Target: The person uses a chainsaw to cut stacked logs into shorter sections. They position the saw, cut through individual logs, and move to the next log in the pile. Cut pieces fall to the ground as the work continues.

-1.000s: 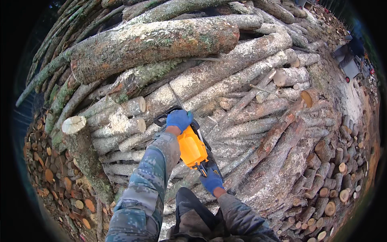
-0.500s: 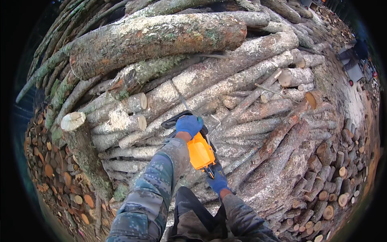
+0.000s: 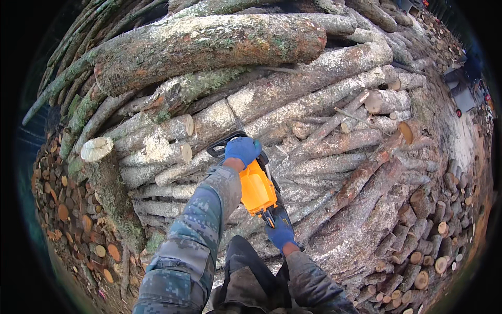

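An orange chainsaw (image 3: 256, 189) is held over a pile of logs, its bar pointing away into the wood and mostly hidden. My left hand (image 3: 241, 150), in a blue glove, grips the black front handle at the top of the saw. My right hand (image 3: 281, 234), also in a blue glove, is closed on the rear handle just below the orange body. The saw sits against a grey log (image 3: 293, 107) that lies across the pile. My left sleeve is camouflage cloth.
A thick mossy trunk (image 3: 209, 44) lies across the top of the pile. Cut log ends (image 3: 97, 148) stick out at the left. Short split rounds (image 3: 68, 209) are stacked at the left, and more rounds (image 3: 434, 246) at the lower right.
The saw and both hands have shifted slightly right and down across the pile. The grip of each hand is unchanged.
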Available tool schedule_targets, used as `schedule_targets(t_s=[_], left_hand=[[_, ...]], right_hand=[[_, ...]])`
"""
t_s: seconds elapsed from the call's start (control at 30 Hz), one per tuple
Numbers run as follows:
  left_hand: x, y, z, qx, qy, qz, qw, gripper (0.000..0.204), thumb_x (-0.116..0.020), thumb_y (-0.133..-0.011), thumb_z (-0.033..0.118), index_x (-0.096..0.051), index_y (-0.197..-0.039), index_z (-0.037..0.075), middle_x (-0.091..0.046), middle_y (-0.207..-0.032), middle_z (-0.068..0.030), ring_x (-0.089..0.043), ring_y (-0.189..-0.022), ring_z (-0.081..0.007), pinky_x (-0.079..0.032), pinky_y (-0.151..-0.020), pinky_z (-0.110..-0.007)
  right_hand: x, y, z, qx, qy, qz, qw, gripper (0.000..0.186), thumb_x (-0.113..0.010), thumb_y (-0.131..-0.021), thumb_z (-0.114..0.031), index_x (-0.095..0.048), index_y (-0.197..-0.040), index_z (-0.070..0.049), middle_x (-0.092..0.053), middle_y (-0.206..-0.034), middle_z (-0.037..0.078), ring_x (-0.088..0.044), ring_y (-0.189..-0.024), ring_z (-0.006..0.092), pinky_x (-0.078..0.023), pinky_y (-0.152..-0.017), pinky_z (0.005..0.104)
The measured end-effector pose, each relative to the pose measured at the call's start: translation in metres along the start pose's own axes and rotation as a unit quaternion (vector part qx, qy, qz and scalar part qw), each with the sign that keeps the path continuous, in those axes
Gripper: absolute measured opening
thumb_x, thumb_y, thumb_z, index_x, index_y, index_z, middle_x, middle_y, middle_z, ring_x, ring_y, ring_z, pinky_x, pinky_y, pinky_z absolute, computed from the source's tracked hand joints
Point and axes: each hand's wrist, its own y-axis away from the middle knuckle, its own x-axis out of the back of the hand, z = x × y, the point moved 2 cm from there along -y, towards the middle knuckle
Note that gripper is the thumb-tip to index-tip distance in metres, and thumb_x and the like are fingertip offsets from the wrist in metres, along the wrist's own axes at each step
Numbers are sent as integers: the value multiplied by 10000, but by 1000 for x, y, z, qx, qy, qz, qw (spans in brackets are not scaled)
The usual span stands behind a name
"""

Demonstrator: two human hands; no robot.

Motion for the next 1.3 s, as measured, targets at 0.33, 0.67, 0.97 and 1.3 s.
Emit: schedule_targets(t_s=[0.33,0.67,0.97,1.3], left_hand=[[26,-15,-11,-10,-13,12,1000,578,-482,-989,510,-778,-912,19,-746,-935,-247,-723,-895,-432,-565,-835,-541],[-12,3,-1,-4,11,-17,1000,561,-488,-979,510,-774,-927,30,-748,-943,-246,-730,-883,-423,-569,-806,-538],[-42,15,9,2,15,-22,1000,521,-499,-984,483,-766,-927,40,-747,-936,-240,-724,-885,-426,-561,-807,-556],[22,-25,-18,1,-6,-4,1000,603,-467,-993,533,-768,-944,13,-741,-954,-258,-716,-913,-443,-556,-839,-552]], right_hand=[[10,14,-40,-18,18,23,999,565,-729,-847,-452,-632,-1224,-43,-713,-1086,286,-675,-1050,489,-531,-893,550],[-16,-8,16,20,2,30,999,678,-750,-842,-466,-558,-1372,-89,-709,-1102,269,-677,-1041,488,-526,-891,558],[-43,-38,69,10,-43,4,999,703,-761,-851,-409,-538,-1446,-108,-717,-1148,254,-686,-1071,459,-536,-915,536],[15,10,-50,-18,22,13,999,573,-697,-870,-449,-599,-1266,-46,-709,-1084,302,-672,-1031,508,-528,-896,572]])
